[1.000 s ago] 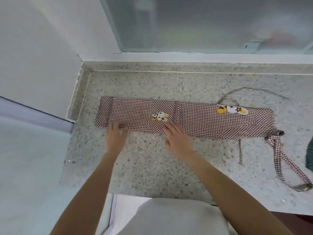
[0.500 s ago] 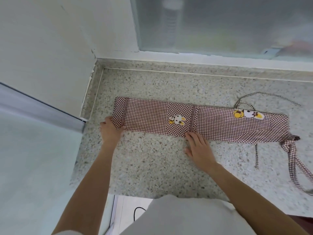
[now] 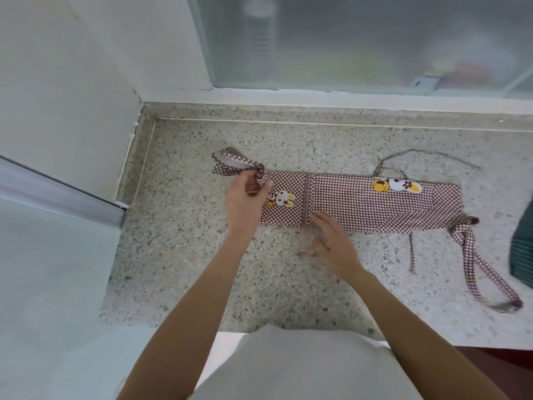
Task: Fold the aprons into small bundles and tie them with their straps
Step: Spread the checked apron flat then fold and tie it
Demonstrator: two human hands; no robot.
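On the far left, a pale wall (image 3: 72, 90) meets the speckled counter (image 3: 202, 269), and a frosted window (image 3: 360, 39) runs along the back edge. At the counter's left-centre, the apron (image 3: 375, 206), brown-and-white checked and folded into a long narrow band, lies flat with its length running left to right. The left hand (image 3: 245, 203) grasps the band's left end (image 3: 233, 166): fingers and thumb are curled round the cloth, and this end is lifted off the counter and turned over toward the right, showing a pale underside. Just right of that hand, a small rabbit patch (image 3: 281, 198) sits on the band, followed by a vertical trim strip (image 3: 307, 197). The right hand (image 3: 334, 243) rests at the band's near edge beside the trim strip; its fingers are extended and relaxed, grasping nothing, with the fingertips (image 3: 317, 217) touching the cloth. Further right, a larger rabbit patch (image 3: 398, 185) lies near the band's far edge. A thin cord (image 3: 427, 153) loops over the counter beyond that patch, and a second thin cord (image 3: 412, 249) trails toward the near side. At the band's right end, a wide checked strap (image 3: 476, 264) runs down and to the right across the counter. At the right frame edge, a dark green striped cloth (image 3: 523, 246) lies apart from the apron.
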